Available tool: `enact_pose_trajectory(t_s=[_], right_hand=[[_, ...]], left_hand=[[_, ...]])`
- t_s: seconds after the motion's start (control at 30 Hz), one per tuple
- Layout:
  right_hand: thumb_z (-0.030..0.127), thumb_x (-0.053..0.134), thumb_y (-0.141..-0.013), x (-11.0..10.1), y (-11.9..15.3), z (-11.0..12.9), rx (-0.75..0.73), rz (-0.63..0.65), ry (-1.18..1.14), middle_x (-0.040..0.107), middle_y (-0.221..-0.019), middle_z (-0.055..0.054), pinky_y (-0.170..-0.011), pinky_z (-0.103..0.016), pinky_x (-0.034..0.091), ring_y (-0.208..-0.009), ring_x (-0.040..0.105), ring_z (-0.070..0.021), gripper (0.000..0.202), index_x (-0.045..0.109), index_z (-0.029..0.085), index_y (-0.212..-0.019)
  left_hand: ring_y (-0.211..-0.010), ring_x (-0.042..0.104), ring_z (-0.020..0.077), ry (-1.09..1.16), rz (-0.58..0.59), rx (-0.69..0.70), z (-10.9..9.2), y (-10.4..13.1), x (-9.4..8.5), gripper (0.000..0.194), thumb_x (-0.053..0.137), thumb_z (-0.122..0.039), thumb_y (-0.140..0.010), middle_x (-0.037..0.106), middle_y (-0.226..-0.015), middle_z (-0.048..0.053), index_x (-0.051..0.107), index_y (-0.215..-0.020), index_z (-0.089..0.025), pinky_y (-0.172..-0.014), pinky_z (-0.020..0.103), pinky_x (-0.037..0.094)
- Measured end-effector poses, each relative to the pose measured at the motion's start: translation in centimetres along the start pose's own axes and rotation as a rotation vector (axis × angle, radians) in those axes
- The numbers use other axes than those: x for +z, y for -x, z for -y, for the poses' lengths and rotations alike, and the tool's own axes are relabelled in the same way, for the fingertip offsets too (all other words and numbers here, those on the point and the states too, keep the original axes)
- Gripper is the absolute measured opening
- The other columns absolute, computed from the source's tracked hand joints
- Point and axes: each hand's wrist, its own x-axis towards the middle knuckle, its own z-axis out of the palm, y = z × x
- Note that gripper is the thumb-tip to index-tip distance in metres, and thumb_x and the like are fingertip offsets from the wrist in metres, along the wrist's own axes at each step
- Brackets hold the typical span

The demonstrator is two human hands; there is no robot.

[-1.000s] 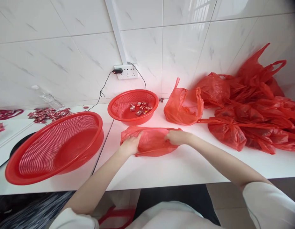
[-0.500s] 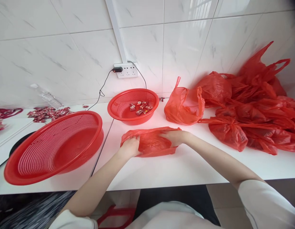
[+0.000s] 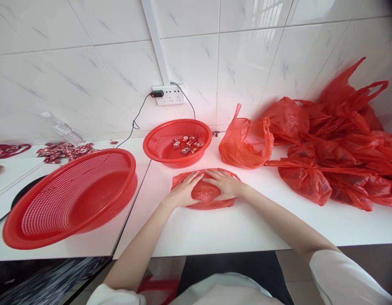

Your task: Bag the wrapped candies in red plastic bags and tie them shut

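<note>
A red plastic bag (image 3: 206,191) lies on the white table in front of me. My left hand (image 3: 185,189) rests over its left side, fingers spread and pointing up and inward. Over its right side lies my right hand (image 3: 224,184), also with fingers apart. Both palms touch the plastic, and the fingertips nearly meet at the bag's far edge. What the bag contains is hidden. Just behind it stands a round red basket (image 3: 177,162) with several small wrapped packets (image 3: 186,151) inside.
A larger red basket (image 3: 126,169) sits tilted at the left. Behind it are a pile of red packets (image 3: 61,152) and a clear bottle (image 3: 65,130). At the right, an upright red bag (image 3: 237,156) stands beside heaped filled red bags (image 3: 335,148). A power strip (image 3: 170,95) hangs on the wall.
Both hands have moved inward from the bag's sides and now lie flat on top of it. The bag looks more gathered, its left end drawn in.
</note>
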Motion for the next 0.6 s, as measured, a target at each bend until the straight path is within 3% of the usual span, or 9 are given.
enact_pose_trajectory(t_s=[0.1, 0.2, 0.3, 0.4, 0.5, 0.6], right_hand=[[0.06, 0.067, -0.075, 1.4, 0.2, -1.2, 0.033, 0.049, -0.04, 0.024, -0.157, -0.019, -0.115, -0.052, 0.023, -0.143, 0.025, -0.0345, 0.09, 0.035, 0.02, -0.149], [0.06, 0.059, -0.082, 1.6, 0.2, -1.5, 0.012, 0.056, -0.04, 0.025, -0.157, -0.018, -0.116, -0.051, 0.02, -0.144, 0.024, -0.033, 0.079, 0.038, 0.021, -0.148], [0.064, 0.048, -0.088, 1.4, 0.2, -1.3, 0.008, 0.072, -0.04, 0.024, -0.158, -0.016, -0.116, -0.052, 0.019, -0.145, 0.022, -0.0327, 0.075, 0.036, 0.023, -0.149], [0.065, 0.043, -0.09, 1.2, 0.2, -1.3, 0.001, 0.072, -0.048, 0.024, -0.158, -0.015, -0.116, -0.053, 0.02, -0.145, 0.022, -0.0321, 0.072, 0.036, 0.024, -0.149], [0.06, 0.039, -0.093, 1.3, 0.3, -1.5, -0.022, 0.0, -0.039, 0.035, -0.153, -0.015, -0.113, -0.051, 0.029, -0.14, 0.033, -0.0301, 0.064, 0.044, 0.022, -0.144], [0.057, 0.035, -0.096, 1.5, 0.4, -1.6, -0.072, -0.142, 0.049, 0.046, -0.146, -0.017, -0.106, -0.047, 0.04, -0.132, 0.045, -0.0293, 0.061, 0.048, 0.016, -0.14]], left_hand=[[-0.145, 0.023, 0.0291, 0.207, -0.01, -0.019, 1.5, -0.4, 1.1, 0.097, 0.075, -0.046, -0.068, 0.026, -0.158, 0.013, 0.03, -0.149, -0.02, -0.117, 0.044, 0.024], [-0.137, 0.04, 0.0296, 0.584, -0.184, -0.148, 1.8, -1.0, 0.8, 0.077, 0.076, -0.046, -0.069, 0.047, -0.146, 0.014, 0.049, -0.136, -0.02, -0.115, 0.045, 0.028], [-0.116, 0.061, 0.0281, 1.235, -0.409, -0.394, 2.3, -1.8, -1.2, 0.061, 0.07, -0.052, -0.075, 0.066, -0.118, 0.02, 0.056, -0.118, -0.011, -0.101, 0.04, 0.048], [-0.097, 0.07, 0.0256, 1.708, -0.468, -0.574, 3.3, -2.4, -3.8, 0.061, 0.06, -0.061, -0.081, 0.07, -0.102, 0.023, 0.058, -0.107, -0.006, -0.076, 0.028, 0.059], [-0.082, 0.073, 0.022, 1.798, -0.59, -0.67, 4.1, -2.7, -5.2, 0.044, 0.057, -0.049, -0.086, 0.071, -0.091, 0.018, 0.059, -0.102, -0.007, -0.061, 0.022, 0.06], [-0.073, 0.072, 0.0184, 1.766, -0.632, -0.621, 4.4, -2.8, -4.6, 0.015, 0.056, -0.021, -0.083, 0.071, -0.082, 0.012, 0.061, -0.091, -0.009, -0.059, 0.02, 0.059]])
